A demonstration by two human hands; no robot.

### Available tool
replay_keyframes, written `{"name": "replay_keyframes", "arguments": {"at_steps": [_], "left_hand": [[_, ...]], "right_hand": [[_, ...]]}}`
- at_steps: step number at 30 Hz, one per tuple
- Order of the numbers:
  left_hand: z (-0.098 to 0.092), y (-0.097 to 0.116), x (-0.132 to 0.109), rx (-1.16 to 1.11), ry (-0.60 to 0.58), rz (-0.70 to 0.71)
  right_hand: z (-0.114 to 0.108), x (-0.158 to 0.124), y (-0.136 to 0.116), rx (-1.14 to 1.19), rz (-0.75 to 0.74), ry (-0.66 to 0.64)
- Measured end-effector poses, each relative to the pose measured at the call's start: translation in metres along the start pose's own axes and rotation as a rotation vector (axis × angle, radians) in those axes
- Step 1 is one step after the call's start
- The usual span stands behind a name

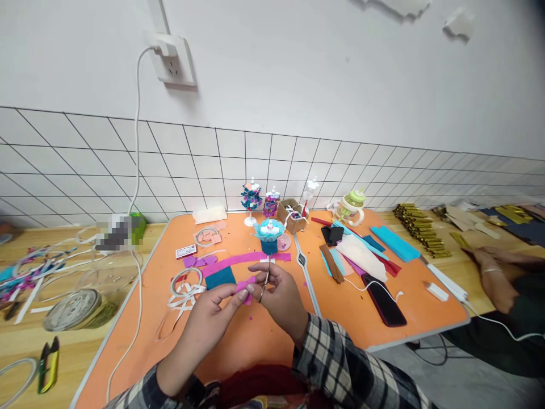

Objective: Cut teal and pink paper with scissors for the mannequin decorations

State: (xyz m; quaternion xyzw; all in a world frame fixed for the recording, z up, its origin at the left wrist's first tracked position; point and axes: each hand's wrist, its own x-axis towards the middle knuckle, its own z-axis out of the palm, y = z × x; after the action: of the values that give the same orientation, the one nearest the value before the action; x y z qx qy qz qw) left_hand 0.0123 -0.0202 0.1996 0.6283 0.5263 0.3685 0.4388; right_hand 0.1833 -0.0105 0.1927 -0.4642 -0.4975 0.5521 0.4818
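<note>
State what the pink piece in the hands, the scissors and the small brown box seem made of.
Pink piece: probably crepe paper or thin fabric; matte, bending softly where pinched.
Scissors: likely metal, judging by the slim, greyish blades; finish hard to tell.
Brown box: apparently cardboard; matte, with plain tan, thin, straight-edged walls.

A white wall is rising behind, irregular patches marking its upper right and a socket plate projecting at upper left. Below, a white band ruled with a dark grid is running the wall's width. An orange, pale-edged bench is standing before it, with wood-grained benches flanking both sides. Grey flooring is showing at lower right; light is falling evenly.
</note>
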Motion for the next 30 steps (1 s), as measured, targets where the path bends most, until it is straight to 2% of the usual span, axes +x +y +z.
{"name": "replay_keyframes", "arguments": {"at_steps": [3,5,8,11,16,21,26,30], "left_hand": [[-0.008,-0.002,0.001,-0.151,0.051,-0.081],[-0.016,-0.001,0.001,-0.293,0.047,-0.125],[-0.025,0.003,-0.001,-0.401,-0.031,-0.167],[-0.030,0.009,-0.004,-0.405,-0.071,-0.173],[-0.031,0.020,-0.009,-0.353,-0.091,-0.185],[-0.031,0.029,-0.014,-0.284,-0.071,-0.162],[-0.030,0.028,-0.015,-0.284,-0.132,-0.191],[-0.030,0.025,-0.015,-0.272,-0.127,-0.167]], "right_hand": [[-0.016,-0.002,-0.009,-0.013,0.024,-0.090],[-0.029,-0.005,-0.016,-0.119,0.078,-0.271],[-0.038,-0.012,-0.027,-0.383,0.162,-0.572],[-0.034,-0.018,-0.037,-0.557,0.207,-0.700],[-0.023,-0.018,-0.045,-0.630,0.212,-0.745],[-0.024,-0.019,-0.047,-0.552,0.196,-0.761],[-0.026,-0.020,-0.049,-0.559,0.241,-0.780],[-0.026,-0.019,-0.051,-0.569,0.243,-0.768]]}}
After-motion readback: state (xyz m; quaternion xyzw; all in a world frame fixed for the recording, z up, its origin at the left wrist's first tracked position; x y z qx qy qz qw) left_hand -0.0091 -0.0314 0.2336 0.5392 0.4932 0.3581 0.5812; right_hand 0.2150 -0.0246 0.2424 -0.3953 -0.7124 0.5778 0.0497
